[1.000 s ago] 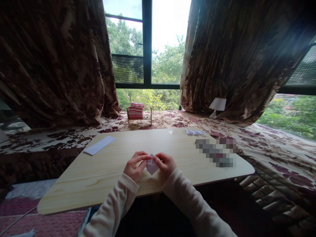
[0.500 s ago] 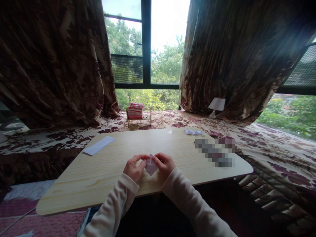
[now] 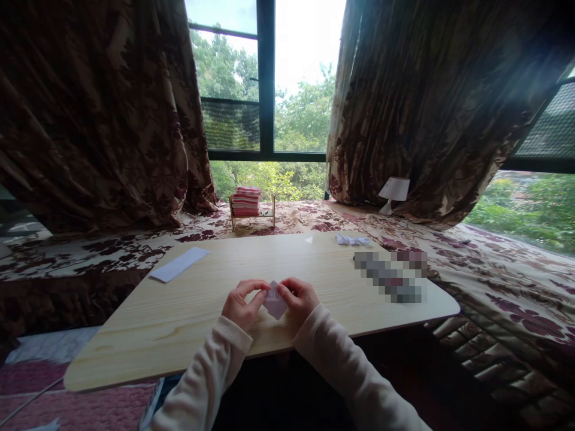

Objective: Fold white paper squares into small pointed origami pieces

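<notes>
with fingers [image 3: 259,296] of left hand [image 3: 242,305] and right hand [image 3: 302,299] clamped on a small folded paper [image 3: 275,306], holding it between them over the near part of a pale table [image 3: 171,338]. farther off on it, flat white paper [image 3: 179,265] at left and folded pieces [image 3: 353,240] at far right; beyond, striped cloths [image 3: 246,202] and a lamp [image 3: 395,189].

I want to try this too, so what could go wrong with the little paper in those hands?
The paper might crease or tear if the left hand and right hand, pinching its sides, pull apart. It could slip, since only fingers and thumbs seem to hold it. The folded pieces might fall if bumped, being close to the table's far edge.
</notes>
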Tool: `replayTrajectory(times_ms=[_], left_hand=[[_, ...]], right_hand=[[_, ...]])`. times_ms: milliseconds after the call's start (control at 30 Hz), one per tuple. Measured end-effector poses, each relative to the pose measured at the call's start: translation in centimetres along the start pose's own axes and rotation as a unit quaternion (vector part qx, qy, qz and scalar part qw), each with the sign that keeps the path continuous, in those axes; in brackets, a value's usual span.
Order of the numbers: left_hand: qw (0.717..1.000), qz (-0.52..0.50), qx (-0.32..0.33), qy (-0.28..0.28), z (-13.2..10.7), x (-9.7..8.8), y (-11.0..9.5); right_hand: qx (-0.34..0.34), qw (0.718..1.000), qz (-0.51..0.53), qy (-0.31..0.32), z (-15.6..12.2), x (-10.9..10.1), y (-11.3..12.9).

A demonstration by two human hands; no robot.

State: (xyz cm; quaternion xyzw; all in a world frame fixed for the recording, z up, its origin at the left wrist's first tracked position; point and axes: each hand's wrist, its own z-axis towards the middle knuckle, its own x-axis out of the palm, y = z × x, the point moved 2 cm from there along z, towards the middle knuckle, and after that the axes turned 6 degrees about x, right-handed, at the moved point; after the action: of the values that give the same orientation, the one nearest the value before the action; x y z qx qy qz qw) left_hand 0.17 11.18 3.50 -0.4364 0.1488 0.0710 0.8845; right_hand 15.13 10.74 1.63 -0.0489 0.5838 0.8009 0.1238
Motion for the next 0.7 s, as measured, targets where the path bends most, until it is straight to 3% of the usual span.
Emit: replayTrajectory(times_ms=[167, 500, 700], left_hand=[[1.000, 0.002, -0.025, 0.003, -0.03, 0.35, 0.22], [1.000, -0.005, 0.013, 0.017, 0.15, 0.59, -0.32], [1.000, -0.005, -0.030, 0.004, -0.11, 0.56, 0.24]], right_hand=[[0.000, 1.000, -0.002, 0.005, 0.02, 0.03, -0.04], [-0.011, 1.000, -0.011, 0.002, 0.07, 0.07, -0.29], [-0.006, 1.000, -0.010, 0.004, 0.03, 0.00, -0.25]])
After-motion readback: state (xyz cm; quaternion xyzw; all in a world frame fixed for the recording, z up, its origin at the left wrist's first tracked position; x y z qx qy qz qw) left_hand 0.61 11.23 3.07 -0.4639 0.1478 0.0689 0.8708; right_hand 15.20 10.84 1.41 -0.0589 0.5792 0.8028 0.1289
